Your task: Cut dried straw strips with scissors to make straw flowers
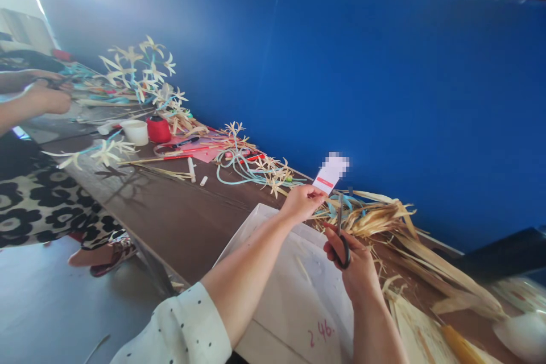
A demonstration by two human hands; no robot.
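1. Where the long brown table (170, 210) runs off at the far left, I see a co-worker's hands (45, 96) closed together over work that I cannot make out.
2. Straw flowers (136, 68), pale-petalled on light-blue stems, stand and lie along the far edge, right of those hands.
3. White cup (135, 132) and red container (158, 129): just beside each other on the table, the cup to the left.
4. Light-blue cords (236, 173): loose loops on the table further right, with smaller straw flowers among them.
5. White tray (264, 239): at the near edge, beneath the person's two forearms; pink handwriting shows on its near part.
6. Left hand (302, 202), its sleeve white with dark dots: fingers pinched on the lower corner of a white card (330, 175). I read the card as raised and tilted, above the table and against the blue wall (405, 79); its print is blurred, with one red bar visible.
7. Right hand (356, 264), just right of the left and nearer: fingers through the dark loops of the scissors (340, 222), gripping them. The blades point upward, nearly together, tips just below the card; whether they touch it I cannot tell.
8. Dried straw (384, 219): a heap on the table behind both hands, spreading toward the near right.
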